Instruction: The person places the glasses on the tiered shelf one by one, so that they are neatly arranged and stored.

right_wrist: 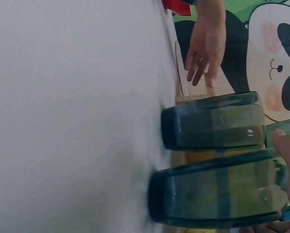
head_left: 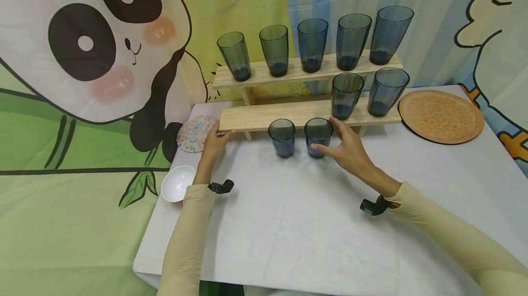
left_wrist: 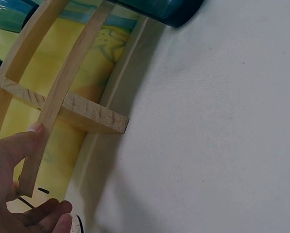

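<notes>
Two short blue-grey glasses stand on the white table before a two-tier wooden shelf [head_left: 264,116]. My right hand [head_left: 350,151] holds the right-hand glass [head_left: 315,133], its thumb across the front and its fingers at the right side of the rim. In the right wrist view, that thumb [right_wrist: 289,150] overlaps the rim, with the fingers partly hidden below. The other short glass [head_left: 282,138] stands just left of it. At the lower board's left end, my left hand [head_left: 213,144] grips the wood; its thumb [left_wrist: 25,141] lies on the board's edge.
Several tall glasses [head_left: 312,44] line the upper board. Two more, a greyish glass [head_left: 345,99] and a bluish glass [head_left: 385,94], stand at the lower board's right. A round tan mat [head_left: 441,115], a patterned disc [head_left: 190,135] and a white bowl [head_left: 178,183] lie around.
</notes>
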A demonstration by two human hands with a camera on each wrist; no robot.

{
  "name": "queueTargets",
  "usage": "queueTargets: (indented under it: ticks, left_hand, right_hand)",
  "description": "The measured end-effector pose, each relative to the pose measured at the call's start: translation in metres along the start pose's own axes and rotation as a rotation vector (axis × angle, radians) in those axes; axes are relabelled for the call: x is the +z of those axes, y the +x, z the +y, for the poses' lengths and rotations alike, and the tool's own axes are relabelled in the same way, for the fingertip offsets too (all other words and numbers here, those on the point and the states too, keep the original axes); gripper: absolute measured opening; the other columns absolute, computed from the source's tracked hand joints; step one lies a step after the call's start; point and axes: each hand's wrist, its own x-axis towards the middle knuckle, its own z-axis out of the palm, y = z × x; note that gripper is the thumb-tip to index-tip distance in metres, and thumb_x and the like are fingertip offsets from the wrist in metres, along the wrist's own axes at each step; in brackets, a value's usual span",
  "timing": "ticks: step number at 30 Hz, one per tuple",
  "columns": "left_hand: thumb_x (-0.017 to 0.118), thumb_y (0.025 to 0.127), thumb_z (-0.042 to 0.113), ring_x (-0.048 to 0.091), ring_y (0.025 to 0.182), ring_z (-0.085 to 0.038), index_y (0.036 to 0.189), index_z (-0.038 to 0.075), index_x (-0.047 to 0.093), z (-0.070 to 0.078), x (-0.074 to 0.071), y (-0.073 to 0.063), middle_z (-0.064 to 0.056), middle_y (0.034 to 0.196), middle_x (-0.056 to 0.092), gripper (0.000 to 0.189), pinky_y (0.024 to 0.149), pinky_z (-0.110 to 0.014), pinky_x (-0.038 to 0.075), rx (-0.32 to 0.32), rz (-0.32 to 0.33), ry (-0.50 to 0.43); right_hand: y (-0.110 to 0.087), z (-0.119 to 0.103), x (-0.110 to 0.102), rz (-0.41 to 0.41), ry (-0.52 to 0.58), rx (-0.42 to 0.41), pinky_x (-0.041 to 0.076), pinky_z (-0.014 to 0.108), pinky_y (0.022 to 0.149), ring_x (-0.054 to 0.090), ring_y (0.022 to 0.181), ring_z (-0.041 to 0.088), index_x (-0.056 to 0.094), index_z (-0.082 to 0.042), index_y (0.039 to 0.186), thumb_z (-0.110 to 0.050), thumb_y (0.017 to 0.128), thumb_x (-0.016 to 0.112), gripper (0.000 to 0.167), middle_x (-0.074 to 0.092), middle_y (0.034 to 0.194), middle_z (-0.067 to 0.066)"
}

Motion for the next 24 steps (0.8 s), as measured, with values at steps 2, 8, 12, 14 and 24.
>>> queueTargets:
  ticks: [2, 8, 12, 14, 24]
  left_hand:
    - [0.070, 0.103, 0.041, 0.048, 0.145, -0.042, 0.170, 0.017, 0.024, 0.000, 0.000, 0.000, -0.020, 0.167, 0.038, 0.085, 0.119, -0.055, 0.042, -0.002, 0.002, 0.001]
    - [0.070, 0.103, 0.040, 0.046, 0.146, -0.042, 0.169, 0.017, 0.025, 0.001, 0.000, -0.002, -0.020, 0.167, 0.038, 0.084, 0.120, -0.055, 0.041, 0.009, 0.001, -0.009]
    - [0.070, 0.103, 0.040, 0.046, 0.146, -0.041, 0.169, 0.016, 0.025, 0.000, 0.000, -0.002, -0.019, 0.167, 0.038, 0.084, 0.121, -0.054, 0.041, 0.014, 0.005, -0.007]
    - [0.070, 0.103, 0.041, 0.046, 0.146, -0.040, 0.169, 0.017, 0.024, 0.000, 0.000, -0.001, -0.019, 0.167, 0.039, 0.084, 0.121, -0.054, 0.041, 0.013, 0.005, -0.003]
    - [0.070, 0.102, 0.041, 0.047, 0.145, -0.041, 0.169, 0.017, 0.026, 0.002, 0.000, -0.004, -0.018, 0.166, 0.039, 0.083, 0.119, -0.055, 0.043, 0.010, 0.002, -0.017]
  right_hand:
    - [0.003, 0.003, 0.006, -0.001, 0.003, -0.004, 0.042, 0.057, 0.120, 0.044, 0.148, 0.044, 0.027, -0.007, 0.167, -0.048, 0.086, 0.087, 0.109, 0.038, 0.165, 0.022]
    - [0.007, 0.011, 0.019, 0.051, 0.052, -0.060, 0.045, 0.056, 0.118, 0.054, 0.139, 0.042, 0.034, -0.003, 0.162, -0.033, 0.086, 0.090, 0.099, 0.050, 0.154, 0.024]
    - [0.008, 0.013, 0.023, 0.072, 0.089, -0.084, 0.045, 0.055, 0.118, 0.056, 0.138, 0.041, 0.040, -0.005, 0.160, -0.029, 0.087, 0.090, 0.093, 0.054, 0.149, 0.022]
    - [0.007, 0.013, 0.023, 0.077, 0.105, -0.091, 0.044, 0.054, 0.118, 0.056, 0.138, 0.041, 0.041, -0.006, 0.160, -0.028, 0.087, 0.090, 0.090, 0.055, 0.148, 0.021]
    - [0.004, -0.007, 0.007, 0.058, 0.070, -0.078, 0.047, 0.056, 0.114, 0.057, 0.136, 0.040, 0.039, -0.009, 0.162, -0.032, 0.090, 0.087, 0.090, 0.055, 0.150, 0.023]
